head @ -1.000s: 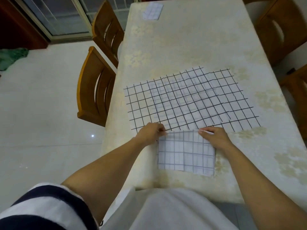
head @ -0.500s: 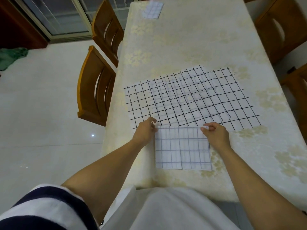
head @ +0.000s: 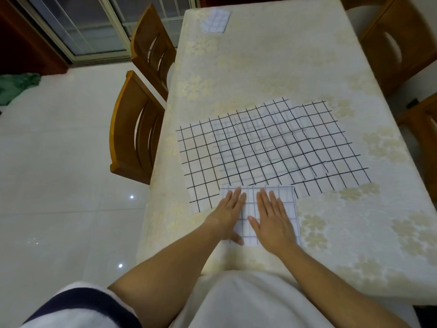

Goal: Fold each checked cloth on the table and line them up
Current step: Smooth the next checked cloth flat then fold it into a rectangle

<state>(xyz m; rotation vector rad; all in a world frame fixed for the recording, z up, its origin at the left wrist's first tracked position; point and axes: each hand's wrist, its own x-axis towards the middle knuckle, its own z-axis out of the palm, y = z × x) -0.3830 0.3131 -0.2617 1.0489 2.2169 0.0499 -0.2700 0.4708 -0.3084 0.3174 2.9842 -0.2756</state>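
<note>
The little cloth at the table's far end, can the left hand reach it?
Probably not. Nothing blocks it, but the little cloth lies at the far end of the table, well beyond the left hand, which lies flat on the near folded cloth.

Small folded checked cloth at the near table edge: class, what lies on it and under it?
The left hand and right hand rest flat on the folded cloth. Its far part overlaps the spread cloth; the rest lies on the tablecloth. Inner layers are hidden.
</note>
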